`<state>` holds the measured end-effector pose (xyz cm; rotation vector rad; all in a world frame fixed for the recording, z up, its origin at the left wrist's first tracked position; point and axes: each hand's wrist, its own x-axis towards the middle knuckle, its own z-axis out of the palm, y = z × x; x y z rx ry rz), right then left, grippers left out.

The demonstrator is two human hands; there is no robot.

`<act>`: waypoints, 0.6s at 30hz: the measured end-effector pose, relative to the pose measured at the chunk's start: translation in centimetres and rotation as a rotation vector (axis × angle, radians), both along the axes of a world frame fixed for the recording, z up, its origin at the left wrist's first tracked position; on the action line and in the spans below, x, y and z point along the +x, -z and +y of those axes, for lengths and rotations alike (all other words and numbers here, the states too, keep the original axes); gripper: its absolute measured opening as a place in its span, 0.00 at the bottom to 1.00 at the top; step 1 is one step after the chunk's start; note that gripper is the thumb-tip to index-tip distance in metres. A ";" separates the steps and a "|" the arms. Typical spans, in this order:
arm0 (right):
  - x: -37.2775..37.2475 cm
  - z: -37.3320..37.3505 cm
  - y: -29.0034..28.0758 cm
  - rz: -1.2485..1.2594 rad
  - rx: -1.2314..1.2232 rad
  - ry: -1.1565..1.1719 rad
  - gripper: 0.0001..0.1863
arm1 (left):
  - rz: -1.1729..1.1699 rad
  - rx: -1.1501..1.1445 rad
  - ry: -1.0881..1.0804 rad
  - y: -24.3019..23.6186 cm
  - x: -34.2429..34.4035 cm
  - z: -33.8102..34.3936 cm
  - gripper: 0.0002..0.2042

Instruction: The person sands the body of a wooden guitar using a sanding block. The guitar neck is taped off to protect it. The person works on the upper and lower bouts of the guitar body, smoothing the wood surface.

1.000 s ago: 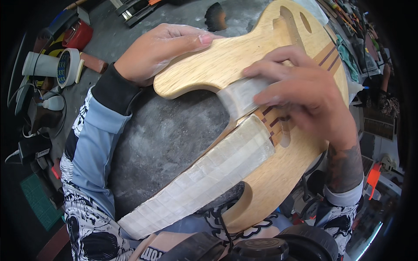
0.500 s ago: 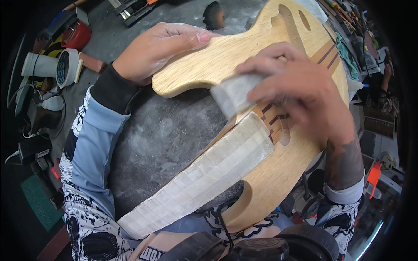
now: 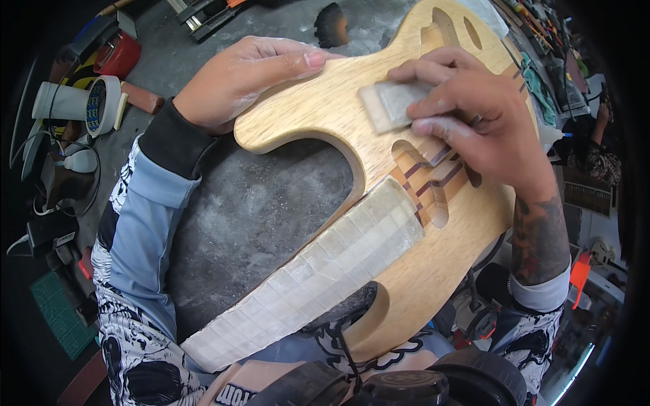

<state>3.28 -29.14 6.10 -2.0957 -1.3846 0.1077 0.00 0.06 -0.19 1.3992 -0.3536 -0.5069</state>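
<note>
A pale wooden guitar body [image 3: 318, 108], with striped centre wood and carved cavities, lies slanted before me. Its neck [image 3: 305, 284] points to my lower left, the fingerboard covered with semi-translucent tape. My left hand [image 3: 244, 84] grips the upper-left edge of the body, fingers curled round it and partly hidden beneath. A small pale rectangular block with a whitish wrap [image 3: 380, 107] is pinched in my right hand [image 3: 477, 125] and rests on the body's face above the centre cavities. White dust marks the fingers of both hands.
The dusty dark tabletop [image 3: 230, 210] holds a red container [image 3: 115, 57], white tubs [image 3: 61, 100], cables and a green cutting mat [image 3: 57, 311] at left. A metal tool [image 3: 203, 13] lies at top. Tools crowd the right, where another person's arm [image 3: 599, 118] shows.
My right hand and the block have moved upward and slightly right, off the neck joint, uncovering the curved cutaway there. My left hand stays nearly in place.
</note>
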 end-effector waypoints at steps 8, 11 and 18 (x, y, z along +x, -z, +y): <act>-1.7 1.5 -0.2 0.033 0.005 -0.107 0.16 | -0.028 0.014 -0.004 -0.2 0.0 0.0 0.24; -1.6 0.8 0.0 0.032 0.003 -0.054 0.18 | -0.049 0.034 0.012 -0.2 0.2 -0.3 0.24; -2.1 0.8 -0.3 0.067 -0.006 -0.055 0.20 | -0.012 -0.022 -0.004 0.2 0.0 -0.1 0.23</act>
